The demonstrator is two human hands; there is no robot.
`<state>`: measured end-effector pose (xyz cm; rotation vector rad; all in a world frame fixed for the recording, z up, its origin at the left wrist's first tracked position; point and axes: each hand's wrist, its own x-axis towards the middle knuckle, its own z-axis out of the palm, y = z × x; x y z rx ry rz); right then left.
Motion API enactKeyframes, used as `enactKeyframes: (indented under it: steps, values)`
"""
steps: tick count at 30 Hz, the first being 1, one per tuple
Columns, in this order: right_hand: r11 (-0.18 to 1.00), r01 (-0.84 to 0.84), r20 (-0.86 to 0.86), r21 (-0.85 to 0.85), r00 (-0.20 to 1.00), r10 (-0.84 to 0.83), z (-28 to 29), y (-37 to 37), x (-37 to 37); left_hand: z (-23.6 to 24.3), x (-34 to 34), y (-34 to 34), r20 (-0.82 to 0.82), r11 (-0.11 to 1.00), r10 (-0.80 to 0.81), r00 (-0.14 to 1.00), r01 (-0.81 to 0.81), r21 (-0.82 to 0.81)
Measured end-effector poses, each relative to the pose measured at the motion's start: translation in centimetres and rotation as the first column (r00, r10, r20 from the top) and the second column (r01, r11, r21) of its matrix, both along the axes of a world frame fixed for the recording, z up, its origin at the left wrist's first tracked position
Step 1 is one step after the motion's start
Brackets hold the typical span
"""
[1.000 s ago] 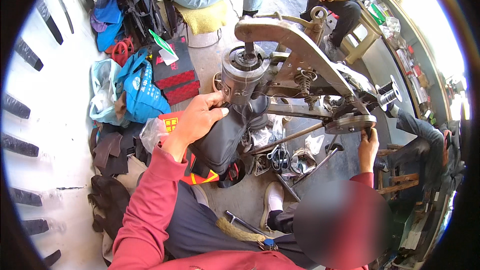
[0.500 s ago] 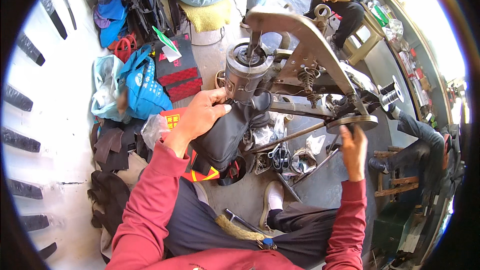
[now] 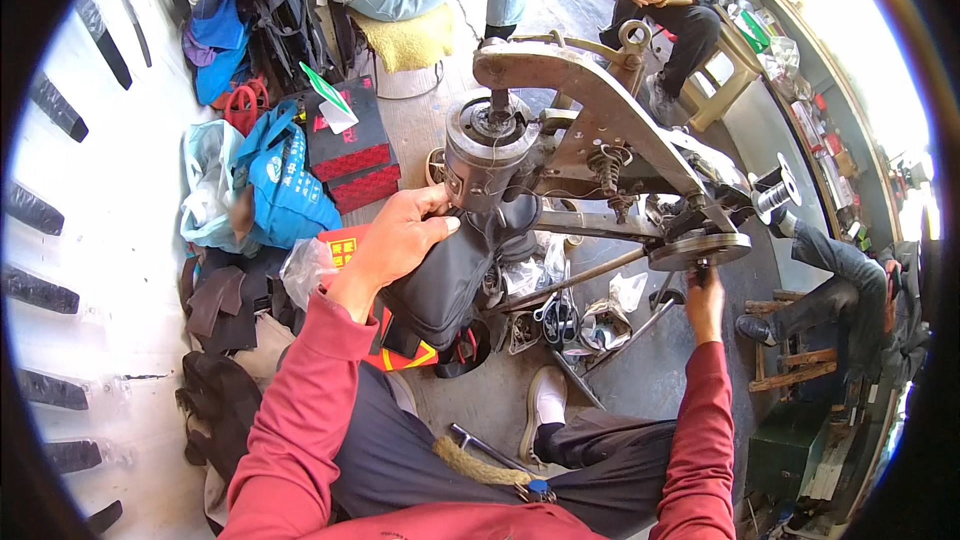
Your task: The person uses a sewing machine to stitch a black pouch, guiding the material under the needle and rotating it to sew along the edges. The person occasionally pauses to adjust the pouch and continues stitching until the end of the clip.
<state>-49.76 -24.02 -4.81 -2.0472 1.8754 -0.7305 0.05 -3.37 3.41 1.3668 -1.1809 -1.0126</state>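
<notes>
A hand-cranked sewing machine (image 3: 590,95) of worn metal stands before me, with a curved arm and a round cylindrical head (image 3: 487,155). Under that head lies a black bag (image 3: 440,280), its upper part reaching beneath the machine. My left hand (image 3: 393,242) is closed on the bag's edge beside the head, thumb on top; its fingertips are partly hidden. At the machine's right, my right hand (image 3: 706,302) is wrapped round a dark crank handle (image 3: 702,272) at the near rim of the handwheel (image 3: 698,251). A thread spool (image 3: 775,192) sits beyond the wheel.
Blue bags (image 3: 285,190) and a dark red-trimmed box (image 3: 350,145) stand at left. Scissors (image 3: 556,318) and small packets lie below the machine. Two seated people (image 3: 675,15) are at the back; another person's leg (image 3: 810,285) rests beside a wooden stool (image 3: 795,365) at right.
The front end of the machine's curved arm has dropped towards the head. My right hand has shifted with the crank to the wheel's near side. My left hand stays on the bag.
</notes>
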Motion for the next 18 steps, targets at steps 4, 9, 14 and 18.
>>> enactKeyframes:
  steps: [4, 9, 14, 18]
  values:
    - [0.93, -0.086, 0.187, 0.356, 0.982, 0.019, -0.7, 3.5, 5.4, -0.1, -0.1, -0.1, -0.015, 1.0, 0.008, 1.0, -0.008, -0.006]
    - [0.91, -0.249, 0.327, 0.332, 0.935, 0.137, 5.6, 6.2, 9.7, -1.1, 0.1, -0.3, -0.045, 1.0, -0.003, 0.999, 0.004, 0.025]
    - [0.988, -0.151, 0.241, -0.018, 0.959, 0.151, 11.7, 5.0, 7.1, -2.1, 0.7, -0.5, -0.038, 0.998, -0.033, 0.999, 0.035, 0.055]
    - [0.996, 0.008, 0.192, -0.093, 0.981, 0.01, 11.3, 2.2, 2.9, -2.3, 0.8, -0.6, -0.056, 0.998, -0.054, 0.997, 0.055, 0.014]
